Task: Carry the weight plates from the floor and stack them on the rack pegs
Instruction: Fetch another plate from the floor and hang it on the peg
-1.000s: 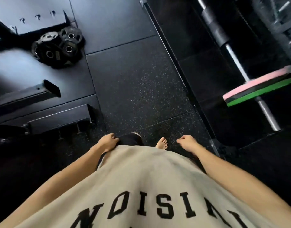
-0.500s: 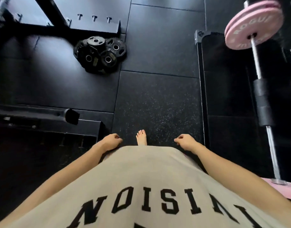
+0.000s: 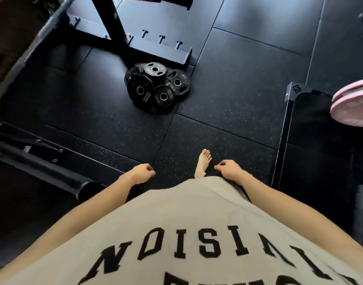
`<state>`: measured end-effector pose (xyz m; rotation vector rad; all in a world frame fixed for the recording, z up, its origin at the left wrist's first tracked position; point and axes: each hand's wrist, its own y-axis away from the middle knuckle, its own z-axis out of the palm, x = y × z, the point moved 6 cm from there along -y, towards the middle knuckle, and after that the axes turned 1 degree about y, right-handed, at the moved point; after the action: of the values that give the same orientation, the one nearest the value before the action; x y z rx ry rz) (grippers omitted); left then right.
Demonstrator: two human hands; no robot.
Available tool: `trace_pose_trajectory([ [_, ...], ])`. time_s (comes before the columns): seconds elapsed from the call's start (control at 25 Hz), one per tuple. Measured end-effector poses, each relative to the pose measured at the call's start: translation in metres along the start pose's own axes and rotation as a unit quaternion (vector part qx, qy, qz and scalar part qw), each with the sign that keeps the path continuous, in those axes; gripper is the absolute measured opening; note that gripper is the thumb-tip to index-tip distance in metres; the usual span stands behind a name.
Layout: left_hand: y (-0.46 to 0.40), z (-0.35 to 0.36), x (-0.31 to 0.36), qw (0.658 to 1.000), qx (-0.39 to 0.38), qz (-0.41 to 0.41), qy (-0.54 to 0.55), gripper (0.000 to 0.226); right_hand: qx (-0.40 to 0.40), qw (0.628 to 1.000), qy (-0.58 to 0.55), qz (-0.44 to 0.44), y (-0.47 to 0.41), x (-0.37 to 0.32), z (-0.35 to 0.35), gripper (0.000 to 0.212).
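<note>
Head view, plates point(image 3: 157, 87) heaped on floor just before rack point(image 3: 156, 45), left hand point(image 3: 141, 175) and right hand point(image 3: 228, 169) loosely curled, empty, well short of plates

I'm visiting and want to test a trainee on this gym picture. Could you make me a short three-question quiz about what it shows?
1. True or false: the left hand already holds one of the weight plates.
2. Where does the pile of black plates lie? A) on the rack pegs B) on the floor beside the rack base C) on the pink plate
3. Fill in: at the right edge of the view, the large disc is coloured ____.

Key:
1. False; both the left hand and the right hand hang loosely curled and hold nothing.
2. B
3. Pink; it is the pink plate.
</note>
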<state>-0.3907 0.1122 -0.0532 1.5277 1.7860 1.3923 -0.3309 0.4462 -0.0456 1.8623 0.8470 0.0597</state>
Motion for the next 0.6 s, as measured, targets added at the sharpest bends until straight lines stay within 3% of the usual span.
trace_pose_trajectory([
  [0.28,-0.042,-0.086,0.077,0.990,0.097,-0.051,0.093,0.022,-0.044,0.992,0.104,-0.063,-0.090,-0.130,-0.114,0.027],
  [0.6,-0.114,-0.194,0.069,0.962,0.137,-0.100,0.215,0.021,-0.083,0.972,0.184,-0.124,-0.191,-0.314,-0.148,0.027],
])
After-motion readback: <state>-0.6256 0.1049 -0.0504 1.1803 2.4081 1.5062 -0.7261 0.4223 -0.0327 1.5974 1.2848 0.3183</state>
